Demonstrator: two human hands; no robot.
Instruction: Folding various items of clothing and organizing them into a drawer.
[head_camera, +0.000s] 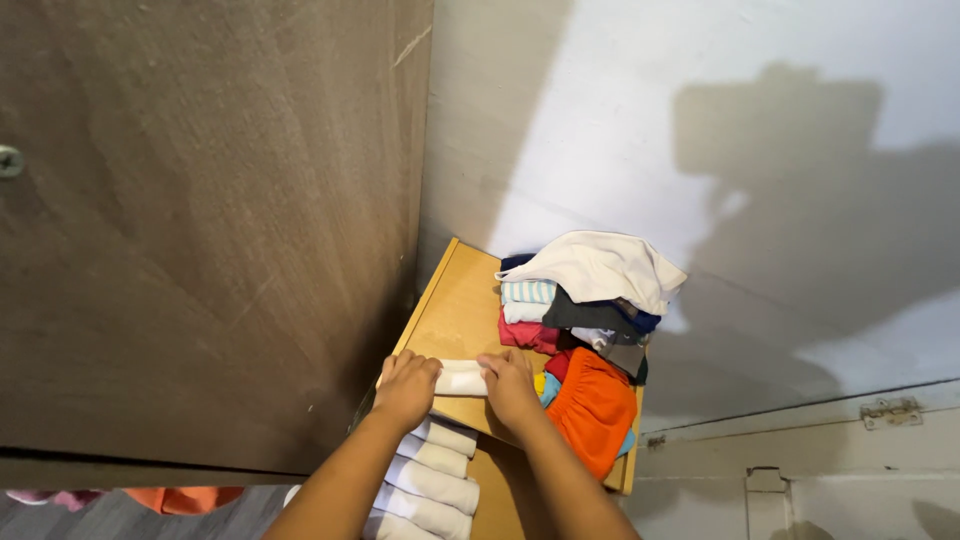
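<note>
Both my hands rest on a small rolled white cloth (461, 378) lying on a light wooden table top (455, 305). My left hand (406, 388) presses its left end and my right hand (507, 385) presses its right end, fingers curled over it. Just below, several similar white rolls (437, 472) lie side by side in a row. To the right sits a heap of clothes (590, 300): a white garment on top, striped, pink and dark pieces under it, and an orange garment (594, 405) hanging over the table edge.
A large dark brown wooden panel (200, 220) fills the left side, right beside the table. A white wall (700, 130) stands behind and to the right, with a metal hinge (890, 411) low on it. Pink and orange cloth (180, 497) shows beneath the panel.
</note>
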